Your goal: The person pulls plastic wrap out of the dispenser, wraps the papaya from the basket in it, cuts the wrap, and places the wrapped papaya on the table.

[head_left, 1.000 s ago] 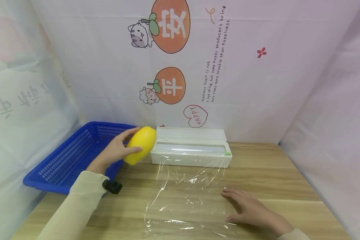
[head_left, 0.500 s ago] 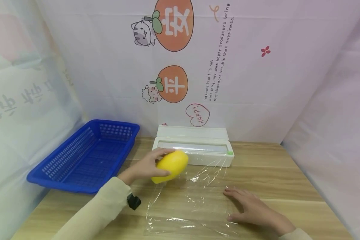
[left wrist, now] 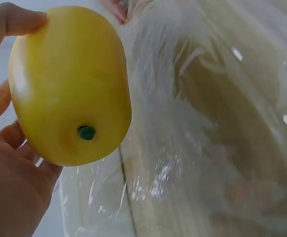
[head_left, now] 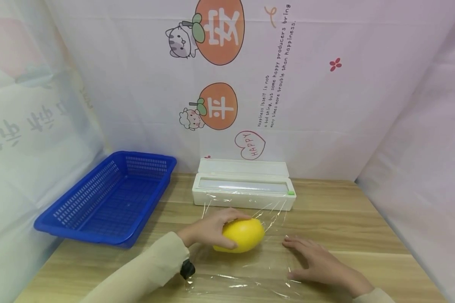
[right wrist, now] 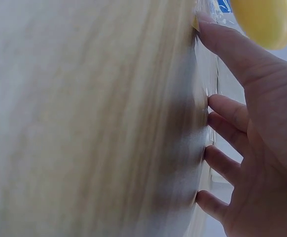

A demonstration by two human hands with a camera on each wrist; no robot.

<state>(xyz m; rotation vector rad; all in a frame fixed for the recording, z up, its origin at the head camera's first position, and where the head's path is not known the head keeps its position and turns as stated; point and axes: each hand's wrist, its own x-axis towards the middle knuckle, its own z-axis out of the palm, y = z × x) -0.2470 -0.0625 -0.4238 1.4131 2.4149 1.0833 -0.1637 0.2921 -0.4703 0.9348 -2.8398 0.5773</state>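
Observation:
My left hand (head_left: pixel 207 229) grips a smooth yellow oval fruit (head_left: pixel 246 235), thumb and fingers on opposite sides of it. In the left wrist view a small green stem nub (left wrist: pixel 87 132) shows on the end of the fruit (left wrist: pixel 72 74). Beneath it a sheet of clear plastic wrap (head_left: pixel 246 281) lies spread over the wooden table, creased and shiny. At the sheet's right edge rests my right hand (head_left: pixel 322 266). Its fingertips (right wrist: pixel 210 197) touch down at the surface, with the fingers spread and loosely bent.
Behind the sheet stands a white plastic wrap dispenser (head_left: pixel 244 201), lid raised, with the wrap running out over its front. A blue plastic basket (head_left: pixel 79 236) sits at the left. Printed white cloth (head_left: pixel 311 105) hangs around the table's back and sides.
My left hand has carried the yellow fruit rightward and down, from beside the blue basket to over the middle of the wrap. The right hand has stayed in place.

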